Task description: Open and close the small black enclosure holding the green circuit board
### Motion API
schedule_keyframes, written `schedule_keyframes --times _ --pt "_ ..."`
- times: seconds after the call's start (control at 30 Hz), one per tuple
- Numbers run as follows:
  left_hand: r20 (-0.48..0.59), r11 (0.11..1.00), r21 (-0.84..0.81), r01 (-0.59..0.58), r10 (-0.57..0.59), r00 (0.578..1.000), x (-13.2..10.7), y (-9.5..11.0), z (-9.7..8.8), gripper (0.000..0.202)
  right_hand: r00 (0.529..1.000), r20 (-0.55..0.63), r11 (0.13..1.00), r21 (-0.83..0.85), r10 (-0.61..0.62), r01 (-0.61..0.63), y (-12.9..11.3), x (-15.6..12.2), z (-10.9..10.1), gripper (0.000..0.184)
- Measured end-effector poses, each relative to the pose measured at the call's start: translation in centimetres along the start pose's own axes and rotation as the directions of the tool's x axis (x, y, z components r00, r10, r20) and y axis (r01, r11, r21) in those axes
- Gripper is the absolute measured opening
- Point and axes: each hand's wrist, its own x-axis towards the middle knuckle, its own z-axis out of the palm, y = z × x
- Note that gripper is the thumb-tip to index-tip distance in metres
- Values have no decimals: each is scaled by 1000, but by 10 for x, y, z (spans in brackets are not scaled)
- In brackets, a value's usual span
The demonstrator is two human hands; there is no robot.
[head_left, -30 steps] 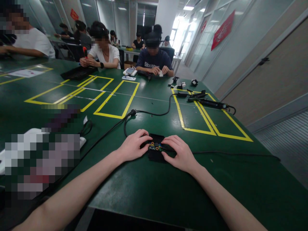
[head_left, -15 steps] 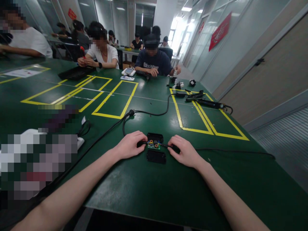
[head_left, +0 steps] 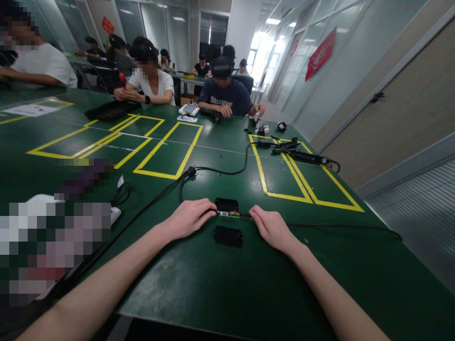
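1 PCB [head_left: 228, 214]: L hand [head_left: 188, 219], R hand [head_left: 272, 228]

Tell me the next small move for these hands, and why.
Probably lower the board into the far shell. The left hand and right hand each pinch the cable beside it, the board sits at that shell's near edge, and the near shell lies apart.

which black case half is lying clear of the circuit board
The near half, lying alone toward the person; the far half sits right by the circuit board.
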Motion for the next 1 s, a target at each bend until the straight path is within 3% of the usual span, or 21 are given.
schedule_keyframes --times 0.17,0.57,0.77,1.0 --pt "46 1000 4 2 -3 999 1 6 -1 29 998 31 996 -77 -49 51 0 0 2 40" --pt "84 998 -52 -33 38 996 -2 21 -3 14 990 133 999 6 -40 40 -9 2 -4 52" --pt "101 998 -47 -45 50 994 -3 22 -1 11 991 129 999 8 -44 43 -8 3 -1 54" --pt "-14 994 106 37 -36 999 -1 14 9 14 996 86 1000 6 4 -5 -4 5 4 46"
